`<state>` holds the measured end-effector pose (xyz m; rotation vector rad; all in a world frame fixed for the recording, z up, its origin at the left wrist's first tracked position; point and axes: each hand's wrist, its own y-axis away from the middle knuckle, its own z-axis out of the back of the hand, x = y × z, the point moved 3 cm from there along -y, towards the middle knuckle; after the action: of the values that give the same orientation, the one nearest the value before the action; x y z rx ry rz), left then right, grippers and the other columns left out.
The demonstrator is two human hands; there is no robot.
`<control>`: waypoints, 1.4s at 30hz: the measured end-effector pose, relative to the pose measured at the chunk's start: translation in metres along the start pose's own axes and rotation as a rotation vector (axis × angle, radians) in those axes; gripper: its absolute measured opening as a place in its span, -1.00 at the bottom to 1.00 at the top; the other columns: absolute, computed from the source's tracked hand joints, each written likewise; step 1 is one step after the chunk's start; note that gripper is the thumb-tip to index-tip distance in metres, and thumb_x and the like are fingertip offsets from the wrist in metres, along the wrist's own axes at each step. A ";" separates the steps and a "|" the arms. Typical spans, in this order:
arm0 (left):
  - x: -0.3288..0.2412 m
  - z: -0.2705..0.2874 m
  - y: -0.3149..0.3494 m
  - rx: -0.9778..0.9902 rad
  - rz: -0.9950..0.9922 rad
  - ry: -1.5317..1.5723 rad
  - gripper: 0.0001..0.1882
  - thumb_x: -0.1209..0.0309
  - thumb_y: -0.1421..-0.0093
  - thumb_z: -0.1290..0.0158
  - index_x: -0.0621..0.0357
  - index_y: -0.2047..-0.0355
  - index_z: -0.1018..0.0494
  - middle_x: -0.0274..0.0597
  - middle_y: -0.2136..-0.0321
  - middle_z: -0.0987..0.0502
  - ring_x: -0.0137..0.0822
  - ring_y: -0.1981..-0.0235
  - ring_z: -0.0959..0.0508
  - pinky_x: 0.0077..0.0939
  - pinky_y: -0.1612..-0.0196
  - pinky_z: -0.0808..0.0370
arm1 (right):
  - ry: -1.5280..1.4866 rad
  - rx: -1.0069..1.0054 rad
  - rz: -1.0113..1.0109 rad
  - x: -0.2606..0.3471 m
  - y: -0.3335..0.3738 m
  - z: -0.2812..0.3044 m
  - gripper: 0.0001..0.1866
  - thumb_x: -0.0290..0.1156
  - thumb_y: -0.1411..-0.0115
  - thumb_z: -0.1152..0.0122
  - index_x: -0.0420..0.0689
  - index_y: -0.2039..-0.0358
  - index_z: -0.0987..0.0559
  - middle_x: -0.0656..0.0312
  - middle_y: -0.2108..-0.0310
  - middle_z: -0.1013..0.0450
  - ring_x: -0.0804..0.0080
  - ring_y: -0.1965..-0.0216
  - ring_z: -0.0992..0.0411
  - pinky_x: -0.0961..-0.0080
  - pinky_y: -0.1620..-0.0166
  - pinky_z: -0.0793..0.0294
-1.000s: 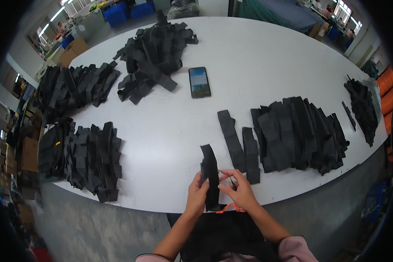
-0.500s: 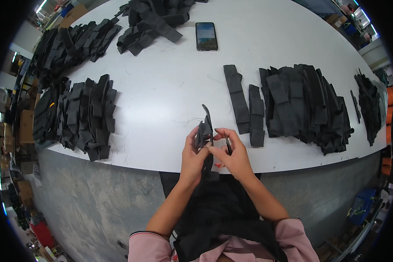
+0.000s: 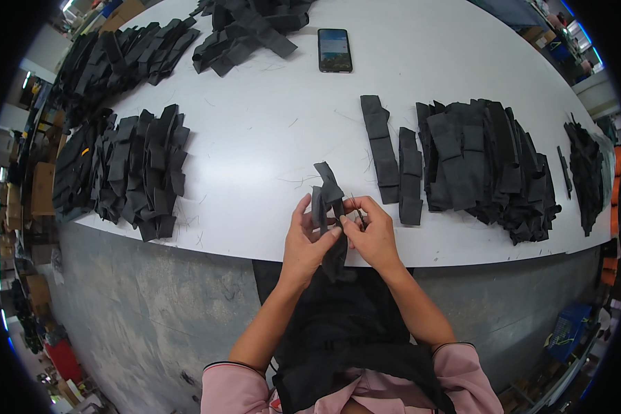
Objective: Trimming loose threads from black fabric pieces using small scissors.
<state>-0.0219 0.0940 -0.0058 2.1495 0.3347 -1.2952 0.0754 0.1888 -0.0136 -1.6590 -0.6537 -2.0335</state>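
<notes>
Over the table's near edge, my two hands hold a black fabric strip that is folded and twisted between them. One end sticks up past my fingers and the other hangs toward my lap. My left hand grips it between thumb and fingers. The thumb and fingertips of my right hand pinch the strip close to my left thumb. A slim, dark pointed tool is tucked in the right hand's fingers; most of it is hidden, so its exact kind is unclear.
Two single strips lie right of my hands, beside a thick pile of black strips. More strip piles stand at left and far left, with a loose heap at the back. A phone lies far centre. Loose threads dot the white table.
The strip has turned in my hands, its upper end now broader and its lower part more spread. My right fingers have closed in on it, and the pointed tool shows less. The view has shifted slightly.
</notes>
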 end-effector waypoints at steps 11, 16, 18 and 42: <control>0.023 0.009 -0.011 -0.111 -0.237 -0.549 -0.51 0.63 -0.15 0.08 0.31 -0.10 -0.08 -0.09 0.20 -0.42 -0.39 0.22 -0.46 -0.54 0.18 -0.42 | 0.351 -0.046 0.115 0.023 0.001 -0.013 -0.55 -0.52 0.05 -0.20 -0.13 0.09 -0.35 0.16 0.21 -0.30 0.15 0.36 -0.46 0.39 0.33 -0.48; 0.021 0.011 -0.008 -0.084 0.059 -0.124 -0.51 0.64 -0.13 0.04 0.22 -0.06 -0.10 -0.09 0.15 -0.38 -0.37 0.14 -0.43 -0.54 0.15 -0.42 | 0.290 0.005 0.080 0.027 0.005 -0.013 -0.56 -0.53 0.07 -0.18 -0.12 0.11 -0.37 0.13 0.18 -0.34 0.06 0.35 -0.45 0.31 0.28 -0.46; 0.023 0.016 -0.003 -0.101 0.022 -0.003 -0.62 0.62 -0.15 0.03 0.21 0.03 -0.17 -0.12 0.10 -0.36 -0.36 0.11 -0.43 -0.54 0.16 -0.42 | 0.320 -0.003 0.114 0.022 0.000 -0.009 -0.59 -0.56 0.09 -0.15 -0.13 0.14 -0.39 0.11 0.21 -0.38 0.06 0.36 -0.45 0.31 0.29 -0.45; -0.006 0.017 0.007 -0.155 0.076 -0.189 -0.47 0.02 -0.32 0.22 0.25 0.49 -0.43 -0.40 0.62 -0.41 -0.62 0.58 -0.31 -0.70 0.50 -0.27 | 0.530 0.150 0.345 0.063 0.035 0.011 -0.67 -0.53 0.02 -0.22 -0.15 0.19 -0.45 0.20 0.36 -0.29 0.30 0.51 -0.41 0.41 0.51 -0.35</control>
<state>-0.0332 0.0785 -0.0036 1.8772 0.2639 -1.3704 0.0929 0.1656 0.0535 -0.9963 -0.2984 -1.9843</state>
